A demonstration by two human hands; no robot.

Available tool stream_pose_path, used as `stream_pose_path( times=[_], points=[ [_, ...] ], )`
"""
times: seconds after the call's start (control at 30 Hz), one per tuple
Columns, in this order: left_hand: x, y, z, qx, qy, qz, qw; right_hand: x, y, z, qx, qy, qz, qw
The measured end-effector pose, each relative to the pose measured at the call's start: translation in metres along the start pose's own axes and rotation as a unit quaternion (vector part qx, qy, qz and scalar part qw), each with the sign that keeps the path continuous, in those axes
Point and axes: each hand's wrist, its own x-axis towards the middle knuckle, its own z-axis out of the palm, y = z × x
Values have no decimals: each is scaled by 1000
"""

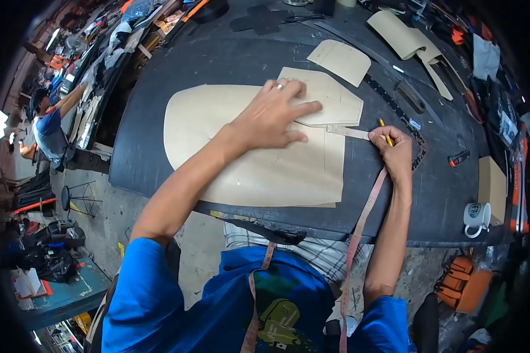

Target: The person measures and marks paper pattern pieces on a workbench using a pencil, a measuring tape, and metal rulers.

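My left hand [274, 117], wearing a ring, rests with spread fingers on brown paper patterns. Beneath it lie a large rounded pattern piece [218, 159] and, overlapping its upper right, a smaller angular piece [330, 97]. My right hand [397, 153] pinches a measuring tape [353, 132] and also has a yellow pencil [387, 132] between its fingers. The tape's end lies on the large piece, just below the smaller piece's lower edge. From my right hand the tape runs down past the table edge and hangs around my neck.
The black-topped table [141, 129] also bears a black carpenter's square [388, 103], another paper piece [341, 60], curled paper [397, 35], a red-black cutter [459, 158], a white mug [477, 219] and a cardboard box [492, 188]. Another person [52, 126] stands at the left.
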Motion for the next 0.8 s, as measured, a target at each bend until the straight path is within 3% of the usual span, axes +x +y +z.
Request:
stream_pose_path(
  times=[0.13,0.2,0.23,0.3,0.37,0.47,0.53,0.63,0.8],
  points=[
    [39,-44,26,155,133,24,979,-5,-11,-2,-5,8,21,1000],
    [60,-61,27,179,137,-53,973,-5,-12,-4,-2,9,16,1000],
    [68,-67,23,180,139,-49,973,-5,-11,-4,2,7,15,1000],
    [78,-76,20,203,159,-214,942,-5,-6,-5,10,0,16,1000],
    [67,-53,0,77,159,-248,953,-7,-5,-6,14,0,25,1000],
    [18,-4,-7,-6,103,-248,963,-6,-8,-4,21,0,43,999],
    [-24,13,8,40,116,-198,973,0,-12,-4,24,8,40,999],
    [-52,18,12,83,89,-243,962,-7,-12,-3,19,3,44,999],
    [-72,-17,33,110,68,-242,962,-3,1,-2,-14,17,8,1000]
  ],
)
